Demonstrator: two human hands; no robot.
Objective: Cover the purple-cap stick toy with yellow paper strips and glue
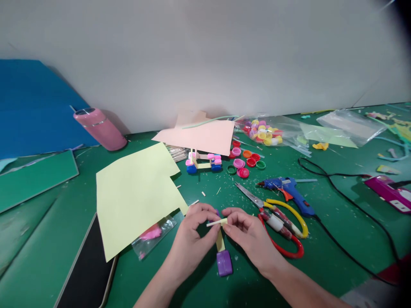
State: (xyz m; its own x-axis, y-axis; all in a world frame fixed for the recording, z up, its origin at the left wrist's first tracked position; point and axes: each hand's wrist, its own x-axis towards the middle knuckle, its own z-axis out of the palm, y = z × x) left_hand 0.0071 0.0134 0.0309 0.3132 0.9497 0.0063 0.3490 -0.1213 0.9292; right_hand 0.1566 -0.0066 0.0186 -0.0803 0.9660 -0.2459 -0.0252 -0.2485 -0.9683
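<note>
My left hand (195,231) pinches a small assembly near the table's front, its thumb and fingers around a purple piece and a pale stick (213,223). Opposite it, my right hand (247,233) closes its fingertips on a small pale yellow piece (224,221) at the stick's right end. Below the fingertips a yellowish strip (220,241) runs down to a purple block (224,263). Part of the assembly is hidden behind my fingers.
Scissors (276,214) and a blue glue gun (289,190) with a black cord lie right. Yellow paper (135,196) overlaps a phone (88,269) at left. Behind are a small model (204,162), coloured rings (239,163), pink paper (205,134) and a pink bottle (102,129).
</note>
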